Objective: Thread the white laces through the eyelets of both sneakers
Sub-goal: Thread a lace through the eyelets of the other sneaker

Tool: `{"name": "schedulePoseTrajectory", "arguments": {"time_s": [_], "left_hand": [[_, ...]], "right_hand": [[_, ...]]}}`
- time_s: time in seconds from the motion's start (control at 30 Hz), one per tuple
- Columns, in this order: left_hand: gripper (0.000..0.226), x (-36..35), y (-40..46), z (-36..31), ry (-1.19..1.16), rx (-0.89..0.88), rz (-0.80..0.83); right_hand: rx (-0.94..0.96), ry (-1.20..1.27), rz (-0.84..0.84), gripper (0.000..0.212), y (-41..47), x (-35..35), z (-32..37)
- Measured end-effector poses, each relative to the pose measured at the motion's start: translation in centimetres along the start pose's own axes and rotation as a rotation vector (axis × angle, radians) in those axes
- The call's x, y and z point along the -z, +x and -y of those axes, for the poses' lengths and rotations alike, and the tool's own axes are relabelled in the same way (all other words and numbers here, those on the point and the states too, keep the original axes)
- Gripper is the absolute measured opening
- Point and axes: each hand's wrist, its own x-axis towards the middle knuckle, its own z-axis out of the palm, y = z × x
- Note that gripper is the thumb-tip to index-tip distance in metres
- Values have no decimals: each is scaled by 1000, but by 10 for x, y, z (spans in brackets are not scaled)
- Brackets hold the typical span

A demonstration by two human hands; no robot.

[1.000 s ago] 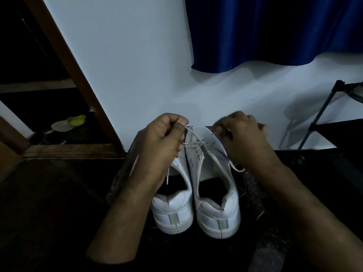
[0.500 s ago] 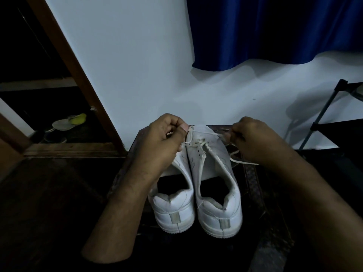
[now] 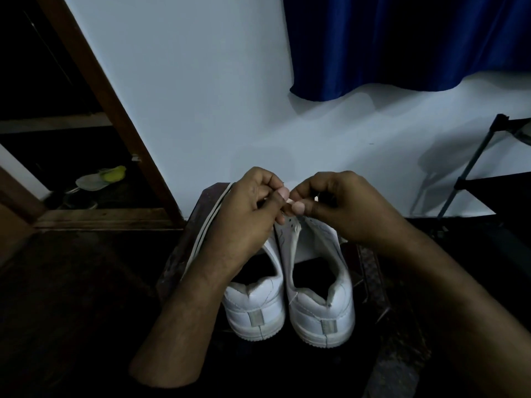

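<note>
Two hands meet over the right sneaker (image 3: 319,282), both curled: the left hand (image 3: 250,214) and right hand (image 3: 342,208) each pinch the white lace (image 3: 290,201) just above the eyelets (image 3: 291,225). Best practice here, I judge: keep the lace tip stiff between thumb and finger, hold the flap steady, and feed from underneath. The left sneaker (image 3: 255,308) stands touching its mate — heels toward the wearer, on a dark floor. The wall (image 3: 201,110) lies close beyond the toes; open room lies leftward and nearer.
</note>
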Motion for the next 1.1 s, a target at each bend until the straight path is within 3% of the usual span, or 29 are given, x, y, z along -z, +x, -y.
{"name": "schedulePoseTrajectory", "arguments": {"time_s": [0.2,0.33,0.53,0.87,0.97,1.1], "left_hand": [[6,-2,-4,-5,58,-17,8],[14,-2,-5,-7,53,17,3],[13,-6,-6,-1,157,-1,17],[14,-9,-1,6,192,-3,-121],[11,-6,0,4,203,-26,-82],[10,0,-3,0,326,-62,-54]], "right_hand": [[93,-1,-123,6,-2,-9,8],[26,-15,-142,9,-3,-1,7],[41,-125,47,26,-3,-8,0],[52,33,114,14,-5,-2,3],[16,51,28,13,-3,-4,0],[-30,-133,-107,9,0,-1,-9]]}}
